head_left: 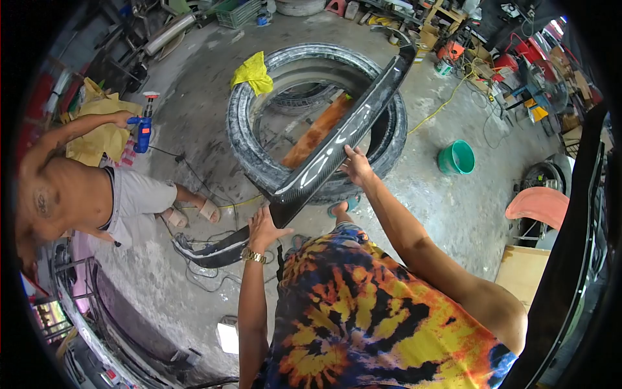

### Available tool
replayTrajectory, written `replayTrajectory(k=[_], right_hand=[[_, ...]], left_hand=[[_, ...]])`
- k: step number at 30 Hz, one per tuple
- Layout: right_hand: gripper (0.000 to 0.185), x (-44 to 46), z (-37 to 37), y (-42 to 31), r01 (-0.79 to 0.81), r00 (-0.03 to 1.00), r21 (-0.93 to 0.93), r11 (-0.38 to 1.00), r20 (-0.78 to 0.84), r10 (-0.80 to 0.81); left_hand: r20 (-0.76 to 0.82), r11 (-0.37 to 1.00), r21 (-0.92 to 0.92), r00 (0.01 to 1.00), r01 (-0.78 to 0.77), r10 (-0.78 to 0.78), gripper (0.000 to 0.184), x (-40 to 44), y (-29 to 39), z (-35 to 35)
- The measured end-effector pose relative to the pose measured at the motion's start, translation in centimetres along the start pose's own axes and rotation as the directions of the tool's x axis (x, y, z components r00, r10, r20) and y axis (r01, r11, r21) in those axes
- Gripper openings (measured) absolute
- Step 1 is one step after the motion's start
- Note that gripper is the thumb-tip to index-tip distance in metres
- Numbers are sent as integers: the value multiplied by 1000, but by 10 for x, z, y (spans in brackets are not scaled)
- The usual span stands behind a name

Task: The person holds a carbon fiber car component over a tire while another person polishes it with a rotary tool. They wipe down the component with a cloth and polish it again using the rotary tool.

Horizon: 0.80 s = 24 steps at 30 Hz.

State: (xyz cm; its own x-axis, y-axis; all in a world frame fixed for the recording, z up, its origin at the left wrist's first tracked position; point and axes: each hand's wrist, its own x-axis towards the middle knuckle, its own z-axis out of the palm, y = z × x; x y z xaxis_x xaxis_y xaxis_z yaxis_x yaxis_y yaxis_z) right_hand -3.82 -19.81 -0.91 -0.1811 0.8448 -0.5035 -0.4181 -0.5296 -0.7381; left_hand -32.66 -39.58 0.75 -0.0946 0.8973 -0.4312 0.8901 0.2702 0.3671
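Note:
A long, glossy black carbon-fibre-look car body panel [343, 136] lies slantwise across a large upright stack of tires [249, 139]. Its curved end hangs beyond the rim at lower left. My left hand [264, 229], with a gold watch at the wrist, rests on the panel's near part, thumb spread away from the fingers. At the panel's right edge, my right hand [356, 166] grips it, with the thumb side up and some fingers hidden. A yellow cloth [253, 73] drapes over the top tire's far left rim.
At left, another person [139, 194] holds a blue tool [143, 131] with a cord. A green bucket [456, 157] stands to the right. Cables [220, 188] run over the concrete floor. An orange-brown board [317, 129] lies inside the tire ring. Tools and boxes crowd the far right.

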Motion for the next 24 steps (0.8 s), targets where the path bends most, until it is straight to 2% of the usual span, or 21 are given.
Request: replayTrajectory(k=[2, 5, 6, 7, 9, 11, 13, 15, 17, 18, 19, 21, 24], right_hand=[[58, -4, 0, 0, -6, 997, -114, 993, -71, -2], [52, -17, -9, -9, -42, 995, -206, 978, -95, 23], [48, -32, -12, -11, 44, 990, -298, 954, -114, -81], [48, -45, -15, -12, 35, 992, -310, 950, -106, -72], [36, -70, -31, -17, 185, 975, -455, 871, -27, -221], [36, -94, -58, -11, 116, 993, -613, 782, 49, -109], [40, -120, -90, 9, -80, 994, -666, 741, 6, 112], [40, -136, -150, 50, -247, 945, -806, 538, -77, 319], [55, -147, -226, 117, -209, 941, -975, 74, -180, 285], [56, -154, -243, 131, -227, 916, -974, 14, -209, 343], [56, -167, -246, 133, -248, 881, -967, 53, -203, 426], [56, -190, -233, 125, -304, 805, -920, 246, -110, 583], [58, -195, -206, 101, -359, 722, -832, 423, 40, 691]], left_hand=[[-26, 1000, -13, 1000, -9, 9, 117, 1, -3, 5], [-62, 1000, -22, 998, -14, 12, 115, 2, -6, 9], [-69, 1000, -14, 998, -14, 13, 114, 2, -6, 10], [-70, 1000, -27, 998, 0, -2, 114, 2, -6, 11], [-52, 1000, -27, 999, 2, -3, 113, 2, -6, 11], [-53, 999, -33, 999, 10, -11, 114, 0, -8, 11], [-55, 999, -34, 998, -10, 8, 114, 3, -6, 12], [-116, 1000, -10, 993, -16, 14, 114, 1, -7, 15], [-110, 999, -21, 994, -27, 24, 114, 3, -9, 18], [-110, 999, -26, 994, -26, 23, 114, 2, -8, 17], [-112, 999, -30, 994, -26, 22, 114, 2, -8, 16], [-116, 999, -17, 993, -39, 36, 114, 1, -8, 18], [-101, 999, -28, 995, -28, 25, 113, 3, -9, 19]])
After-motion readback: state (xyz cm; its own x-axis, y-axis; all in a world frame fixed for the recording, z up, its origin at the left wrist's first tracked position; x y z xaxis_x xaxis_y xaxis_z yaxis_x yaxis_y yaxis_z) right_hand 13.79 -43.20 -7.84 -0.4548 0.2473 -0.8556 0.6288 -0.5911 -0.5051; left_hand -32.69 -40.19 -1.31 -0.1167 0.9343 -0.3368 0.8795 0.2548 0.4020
